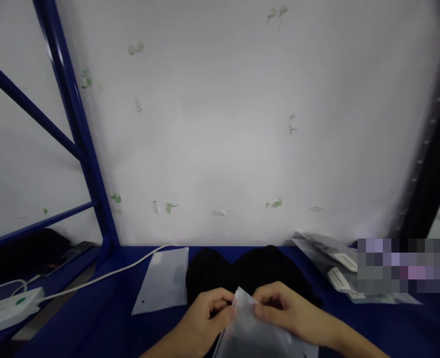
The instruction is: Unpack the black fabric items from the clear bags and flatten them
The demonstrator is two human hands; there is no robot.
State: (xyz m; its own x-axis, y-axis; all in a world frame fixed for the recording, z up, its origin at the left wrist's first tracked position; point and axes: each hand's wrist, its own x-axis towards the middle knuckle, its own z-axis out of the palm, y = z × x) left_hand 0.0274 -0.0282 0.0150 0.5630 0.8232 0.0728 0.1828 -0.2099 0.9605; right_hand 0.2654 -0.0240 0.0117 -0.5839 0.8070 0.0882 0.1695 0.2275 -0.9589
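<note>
My left hand [205, 313] and my right hand [283, 311] both pinch the top edge of a clear plastic bag [250, 333] at the bottom middle of the view. The bag hangs toward me and its lower part runs out of view. Just behind my hands lies a black piece of cloth [242, 271] on the blue tabletop [104, 318].
A flat white plastic bag [164, 286] lies left of the cloth. Several labelled bags [335, 261] are stacked at the right. A white power strip [7, 308] with its cable sits far left. A blue shelf post [81, 139] rises left; a white wall panel [242, 124] stands behind.
</note>
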